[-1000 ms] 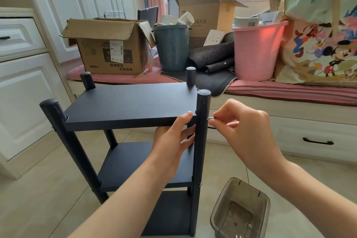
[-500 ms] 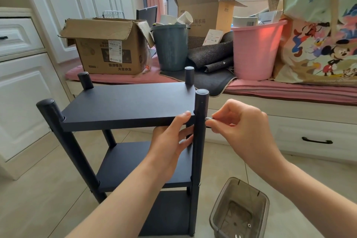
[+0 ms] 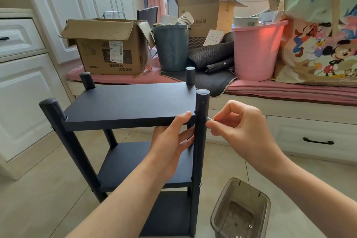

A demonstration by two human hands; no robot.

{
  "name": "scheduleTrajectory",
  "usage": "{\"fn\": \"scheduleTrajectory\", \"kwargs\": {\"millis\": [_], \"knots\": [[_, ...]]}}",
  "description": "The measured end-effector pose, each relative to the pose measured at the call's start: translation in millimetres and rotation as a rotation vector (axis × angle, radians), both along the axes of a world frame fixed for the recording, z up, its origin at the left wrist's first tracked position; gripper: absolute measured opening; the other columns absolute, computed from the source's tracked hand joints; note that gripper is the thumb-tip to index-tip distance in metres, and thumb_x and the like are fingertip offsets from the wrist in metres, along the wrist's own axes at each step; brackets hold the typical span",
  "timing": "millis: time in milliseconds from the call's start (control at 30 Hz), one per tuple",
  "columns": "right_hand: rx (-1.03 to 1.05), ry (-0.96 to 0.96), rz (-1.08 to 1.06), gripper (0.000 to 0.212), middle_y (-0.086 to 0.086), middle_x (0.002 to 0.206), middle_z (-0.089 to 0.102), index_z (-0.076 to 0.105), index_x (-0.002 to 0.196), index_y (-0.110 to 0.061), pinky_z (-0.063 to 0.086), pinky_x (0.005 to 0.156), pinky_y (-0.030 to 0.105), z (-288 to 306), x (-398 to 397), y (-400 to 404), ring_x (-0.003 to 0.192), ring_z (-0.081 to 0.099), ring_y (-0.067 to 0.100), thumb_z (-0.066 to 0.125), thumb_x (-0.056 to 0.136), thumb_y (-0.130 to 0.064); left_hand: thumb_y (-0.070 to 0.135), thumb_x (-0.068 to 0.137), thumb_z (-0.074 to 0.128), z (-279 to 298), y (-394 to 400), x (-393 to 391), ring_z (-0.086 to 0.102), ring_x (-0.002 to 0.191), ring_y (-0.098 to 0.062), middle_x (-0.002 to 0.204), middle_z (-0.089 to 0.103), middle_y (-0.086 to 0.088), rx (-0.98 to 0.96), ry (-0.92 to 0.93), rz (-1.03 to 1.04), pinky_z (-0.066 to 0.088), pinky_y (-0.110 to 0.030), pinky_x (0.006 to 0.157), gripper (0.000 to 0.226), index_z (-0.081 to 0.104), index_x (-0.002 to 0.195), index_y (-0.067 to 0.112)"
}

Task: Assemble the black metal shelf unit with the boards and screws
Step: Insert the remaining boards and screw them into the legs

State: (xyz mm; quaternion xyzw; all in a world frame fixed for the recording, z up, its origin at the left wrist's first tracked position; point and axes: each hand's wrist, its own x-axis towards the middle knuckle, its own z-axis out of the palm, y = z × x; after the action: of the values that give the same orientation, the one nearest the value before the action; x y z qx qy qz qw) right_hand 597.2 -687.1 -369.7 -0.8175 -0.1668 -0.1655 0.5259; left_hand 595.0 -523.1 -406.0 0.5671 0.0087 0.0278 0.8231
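The black shelf unit stands upright on the floor, with a top board, a middle board and a bottom board between round black posts. My left hand grips the top board's near right corner, thumb on top and fingers underneath. My right hand pinches a small silver screw against the right side of the near right post, level with the top board.
A clear plastic box with a few small metal parts sits on the floor at the lower right. Behind the shelf a window seat carries cardboard boxes, a grey bucket, a pink bucket and a cartoon bag. White cabinets stand left.
Both hands keep their hold on the board and the screw. My right fingers have shifted slightly at the post, and the view has drifted a little.
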Motion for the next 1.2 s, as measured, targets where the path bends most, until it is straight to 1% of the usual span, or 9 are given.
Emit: {"fn": "scheduleTrajectory", "kwargs": {"millis": [200, 300, 400, 500, 567, 700, 800, 1000, 1200], "knots": [[-0.021, -0.012, -0.02, 0.02, -0.001, 0.069, 0.072, 0.063, 0.073, -0.017, 0.059, 0.072, 0.041, 2.8, -1.9, 0.3, 0.067, 0.071, 0.013, 0.082, 0.078, -0.013, 0.03, 0.098, 0.059, 1.2, -0.4, -1.3, 0.073, 0.103, -0.022, 0.109, 0.077, -0.005, -0.004, 0.015, -0.009, 0.051, -0.046, 0.1, 0.018, 0.068, 0.103, 0.016], [-0.069, -0.038, -0.038, 0.02, -0.002, 0.069, 0.071, 0.063, 0.073, -0.016, 0.059, 0.07, 0.038, 3.0, -2.7, 1.3, 0.067, 0.07, 0.012, 0.082, 0.078, -0.015, 0.031, 0.097, 0.06, 1.8, -1.8, -1.9, 0.073, 0.103, -0.022, 0.109, 0.076, -0.006, -0.007, 0.036, 0.006, 0.05, -0.046, 0.102, 0.02, 0.067, 0.105, 0.014], [-0.027, 0.01, -0.018, 0.02, -0.001, 0.065, 0.071, 0.063, 0.071, -0.016, 0.06, 0.067, 0.036, 4.5, -2.9, 0.8, 0.062, 0.07, 0.01, 0.082, 0.078, -0.015, 0.031, 0.095, 0.062, 2.0, -4.1, -2.1, 0.074, 0.102, -0.022, 0.107, 0.077, -0.007, -0.018, 0.054, 0.039, 0.052, -0.046, 0.101, 0.025, 0.067, 0.108, 0.01], [-0.013, 0.02, 0.002, 0.02, -0.001, 0.066, 0.072, 0.063, 0.071, -0.016, 0.061, 0.066, 0.032, 5.7, -3.8, 2.0, 0.062, 0.071, 0.011, 0.081, 0.078, -0.013, 0.03, 0.094, 0.062, 3.2, -5.2, -2.9, 0.074, 0.101, -0.022, 0.107, 0.076, -0.007, -0.021, 0.058, 0.059, 0.053, -0.045, 0.1, 0.037, 0.065, 0.118, 0.003], [0.026, 0.067, 0.019, 0.019, 0.0, 0.067, 0.073, 0.063, 0.072, -0.014, 0.061, 0.071, 0.038, 6.0, -3.5, 1.8, 0.063, 0.072, 0.013, 0.081, 0.079, -0.012, 0.031, 0.094, 0.062, 3.4, -4.9, -3.5, 0.074, 0.102, -0.022, 0.109, 0.076, -0.008, -0.023, 0.06, 0.055, 0.052, -0.046, 0.101, 0.041, 0.063, 0.123, 0.001], [0.071, 0.123, 0.028, 0.016, 0.003, 0.07, 0.074, 0.064, 0.074, -0.012, 0.06, 0.077, 0.048, 7.0, -1.5, -0.2, 0.066, 0.073, 0.016, 0.079, 0.081, -0.011, 0.031, 0.094, 0.062, 2.7, -3.9, -3.2, 0.074, 0.101, -0.021, 0.109, 0.076, -0.007, -0.025, 0.056, 0.046, 0.053, -0.044, 0.099, 0.039, 0.064, 0.121, 0.003], [0.006, 0.034, -0.007, 0.022, 0.001, 0.07, 0.073, 0.061, 0.072, -0.018, 0.06, 0.073, 0.044, 4.8, -2.0, 1.6, 0.066, 0.072, 0.014, 0.08, 0.08, -0.012, 0.031, 0.095, 0.062, 1.6, -3.2, -2.2, 0.074, 0.1, -0.02, 0.106, 0.077, -0.005, -0.02, 0.045, 0.037, 0.054, -0.042, 0.098, 0.033, 0.067, 0.116, 0.006], [-0.161, -0.156, -0.097, 0.028, -0.009, 0.065, 0.067, 0.057, 0.07, -0.025, 0.054, 0.064, 0.025, 1.4, -0.4, 4.7, 0.065, 0.066, 0.007, 0.082, 0.079, -0.014, 0.031, 0.094, 0.064, 0.9, -4.3, -1.3, 0.075, 0.098, -0.02, 0.098, 0.078, 0.0, -0.022, 0.053, 0.057, 0.053, -0.044, 0.099, 0.02, 0.069, 0.103, 0.014], [-0.188, -0.195, -0.115, 0.024, -0.01, 0.061, 0.064, 0.06, 0.07, -0.021, 0.05, 0.061, 0.023, 0.5, -1.2, 5.4, 0.064, 0.063, 0.008, 0.081, 0.079, -0.015, 0.032, 0.094, 0.064, 1.0, -3.8, -1.0, 0.075, 0.098, -0.02, 0.1, 0.078, -0.001, -0.02, 0.062, 0.06, 0.052, -0.046, 0.1, 0.022, 0.069, 0.105, 0.014]]}}
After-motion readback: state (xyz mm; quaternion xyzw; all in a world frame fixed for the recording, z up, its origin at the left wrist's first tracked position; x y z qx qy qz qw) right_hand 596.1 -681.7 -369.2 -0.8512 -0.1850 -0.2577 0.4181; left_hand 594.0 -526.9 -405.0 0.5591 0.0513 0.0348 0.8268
